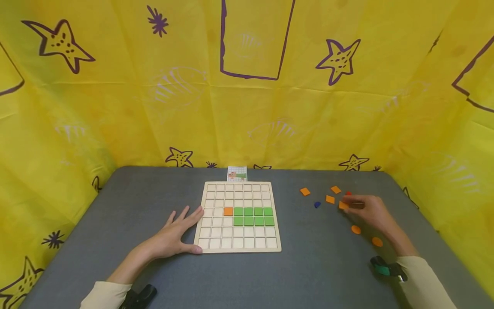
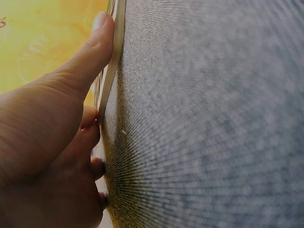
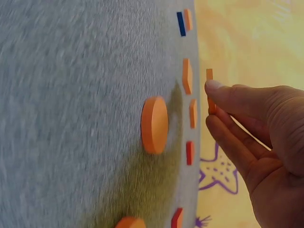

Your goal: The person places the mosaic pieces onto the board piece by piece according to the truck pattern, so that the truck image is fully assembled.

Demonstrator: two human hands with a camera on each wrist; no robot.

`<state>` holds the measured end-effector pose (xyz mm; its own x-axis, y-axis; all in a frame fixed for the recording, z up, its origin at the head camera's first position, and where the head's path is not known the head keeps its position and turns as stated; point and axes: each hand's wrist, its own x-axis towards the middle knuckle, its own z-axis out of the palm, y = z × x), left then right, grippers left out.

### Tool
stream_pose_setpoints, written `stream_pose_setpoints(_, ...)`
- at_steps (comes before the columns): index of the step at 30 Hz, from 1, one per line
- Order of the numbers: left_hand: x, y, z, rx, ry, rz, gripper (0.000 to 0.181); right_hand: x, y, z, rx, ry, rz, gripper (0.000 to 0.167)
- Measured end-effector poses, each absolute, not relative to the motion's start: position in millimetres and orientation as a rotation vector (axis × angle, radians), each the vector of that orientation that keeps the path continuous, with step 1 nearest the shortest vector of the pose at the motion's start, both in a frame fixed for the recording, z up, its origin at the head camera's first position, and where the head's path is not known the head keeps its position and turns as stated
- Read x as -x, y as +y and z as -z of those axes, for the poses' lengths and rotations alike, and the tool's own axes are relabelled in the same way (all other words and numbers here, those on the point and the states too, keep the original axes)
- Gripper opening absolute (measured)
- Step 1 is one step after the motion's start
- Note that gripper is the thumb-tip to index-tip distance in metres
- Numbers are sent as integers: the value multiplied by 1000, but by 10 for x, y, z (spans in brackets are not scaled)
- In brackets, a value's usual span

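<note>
Right hand (image 1: 368, 210): fingers pinch orange tile (image 1: 343, 206), 3 o'clock from board (image 1: 238, 243). Left hand (image 1: 171, 237): fingers spread, touching board's 9 o'clock edge.

Held tile (image 1: 342, 205) orange; board (image 1: 238, 232) beige, gridded; tbl (image 1: 231, 279) dk grey; cloth (image 1: 251, 105) yellow w/ purple starfish (image 1: 340, 61).

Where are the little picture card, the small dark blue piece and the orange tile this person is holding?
picture card (image 1: 237, 174): head view, middle of its printed face
dark blue piece (image 1: 317, 204): head view, middle of its top
held orange tile (image 1: 342, 205): head view, its visible face
</note>
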<state>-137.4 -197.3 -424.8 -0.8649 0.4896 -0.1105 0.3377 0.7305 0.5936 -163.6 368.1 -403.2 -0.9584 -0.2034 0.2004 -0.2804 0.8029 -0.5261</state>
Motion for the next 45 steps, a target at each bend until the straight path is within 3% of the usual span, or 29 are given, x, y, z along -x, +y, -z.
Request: stream_pose_setpoints(45, 1378, -1984, 4245, -679, 2672, -848, 112, 2051, 2573, 3966, -664, -2835, -1093, 34)
